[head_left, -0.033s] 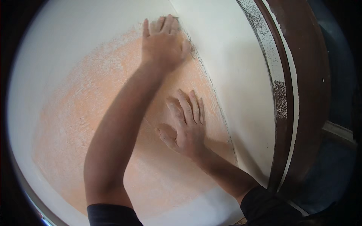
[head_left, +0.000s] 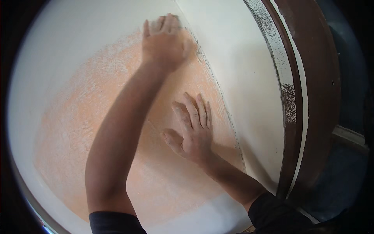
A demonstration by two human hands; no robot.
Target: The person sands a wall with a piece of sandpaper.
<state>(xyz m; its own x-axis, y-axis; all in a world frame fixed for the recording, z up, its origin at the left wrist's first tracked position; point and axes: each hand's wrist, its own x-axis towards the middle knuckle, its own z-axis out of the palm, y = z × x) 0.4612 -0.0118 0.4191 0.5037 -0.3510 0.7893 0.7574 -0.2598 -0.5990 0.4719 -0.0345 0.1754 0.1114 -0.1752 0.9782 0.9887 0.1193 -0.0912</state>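
The left hand (head_left: 165, 45) covers a flat object (head_left: 176, 16) at the far end of the orange wall patch (head_left: 89, 128). Only its dark far edge shows, running left to right; its long axis is hidden. The little finger stands apart, the other 3 fingers lie closer together, and the thumb is blurred; I cannot tell whether they grip. Nearer, to the right, the right hand (head_left: 196, 134) has its fingers spread. The left forearm (head_left: 117, 136) hides part of the patch.

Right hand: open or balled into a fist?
Open. The right hand faces the orange wall patch with its fingers extended and thumb held apart. Whether its palm touches, I cannot tell.
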